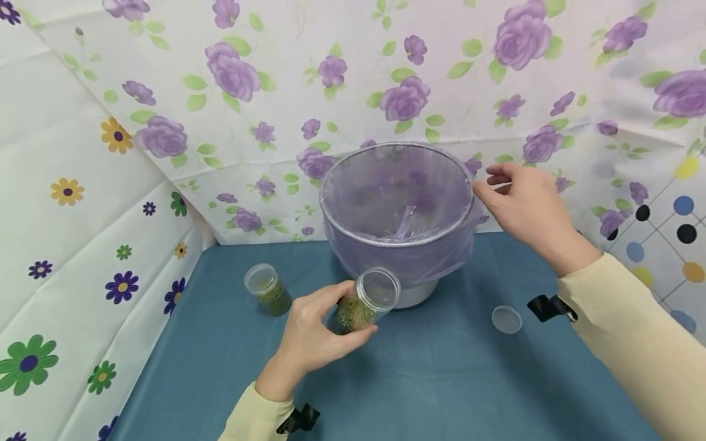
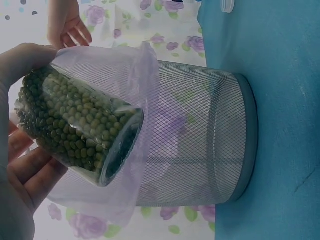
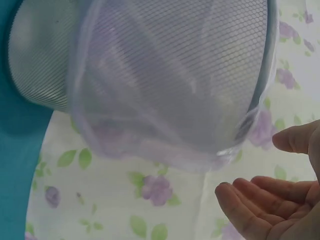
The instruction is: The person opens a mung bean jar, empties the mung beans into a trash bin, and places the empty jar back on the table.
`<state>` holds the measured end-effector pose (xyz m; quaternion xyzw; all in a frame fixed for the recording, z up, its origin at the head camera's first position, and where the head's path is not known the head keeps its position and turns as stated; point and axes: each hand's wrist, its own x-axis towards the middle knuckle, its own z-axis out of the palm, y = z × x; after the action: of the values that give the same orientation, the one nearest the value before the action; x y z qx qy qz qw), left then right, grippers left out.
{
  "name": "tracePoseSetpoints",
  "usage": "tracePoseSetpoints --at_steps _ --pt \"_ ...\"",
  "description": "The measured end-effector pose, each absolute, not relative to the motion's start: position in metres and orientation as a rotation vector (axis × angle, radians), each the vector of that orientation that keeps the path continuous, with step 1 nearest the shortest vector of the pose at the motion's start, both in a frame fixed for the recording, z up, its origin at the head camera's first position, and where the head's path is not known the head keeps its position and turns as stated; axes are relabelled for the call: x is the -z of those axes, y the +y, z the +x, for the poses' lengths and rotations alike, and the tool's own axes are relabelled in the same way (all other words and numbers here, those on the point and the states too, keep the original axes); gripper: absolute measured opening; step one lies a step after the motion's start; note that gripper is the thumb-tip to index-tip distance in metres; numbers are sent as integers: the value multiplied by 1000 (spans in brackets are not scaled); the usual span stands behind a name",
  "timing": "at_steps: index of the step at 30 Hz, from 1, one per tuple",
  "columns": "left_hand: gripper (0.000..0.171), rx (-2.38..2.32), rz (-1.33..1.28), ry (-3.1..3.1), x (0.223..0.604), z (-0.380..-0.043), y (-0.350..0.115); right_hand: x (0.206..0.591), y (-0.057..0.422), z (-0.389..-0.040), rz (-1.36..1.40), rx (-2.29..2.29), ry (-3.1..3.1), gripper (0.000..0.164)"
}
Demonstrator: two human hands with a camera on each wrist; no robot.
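Observation:
My left hand (image 1: 314, 334) grips a clear jar (image 2: 80, 120) of green mung beans, its uncapped mouth tilted toward the near side of the bin. Behind it stands a silver mesh wastebasket (image 2: 195, 135), lined with a thin purple plastic bag (image 1: 386, 260) folded over the rim. To the right of that rim, my right hand (image 1: 524, 202) hovers with loosely bent fingers and thumb apart, holding nothing. In the right wrist view its fingers (image 3: 255, 205) are just off the bag's edge.
A second jar (image 1: 270, 291), also with green beans inside, stands on the blue tabletop (image 1: 220, 367) at left. On the right lies a round clear lid (image 1: 506, 320). Flowered sheets (image 1: 358, 61) hang behind and at the sides.

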<state>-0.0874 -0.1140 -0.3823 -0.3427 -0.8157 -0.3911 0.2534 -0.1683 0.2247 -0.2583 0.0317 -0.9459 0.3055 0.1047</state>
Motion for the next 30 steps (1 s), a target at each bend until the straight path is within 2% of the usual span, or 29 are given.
tracePoseSetpoints --at_steps 7,17,22,30 --pt "60 1071 -973 -2173 377 -86 -112 252 211 -183 76 -807 -2849 68" --pt "60 1036 -969 -2142 367 -90 -115 249 206 -196 99 -775 -2829 32" --pt "60 1024 -958 -2139 359 -92 -120 247 206 -201 99 -760 -2882 36" --pt "58 995 -858 -2179 326 -97 -132 246 204 -207 45 -782 -2937 33"
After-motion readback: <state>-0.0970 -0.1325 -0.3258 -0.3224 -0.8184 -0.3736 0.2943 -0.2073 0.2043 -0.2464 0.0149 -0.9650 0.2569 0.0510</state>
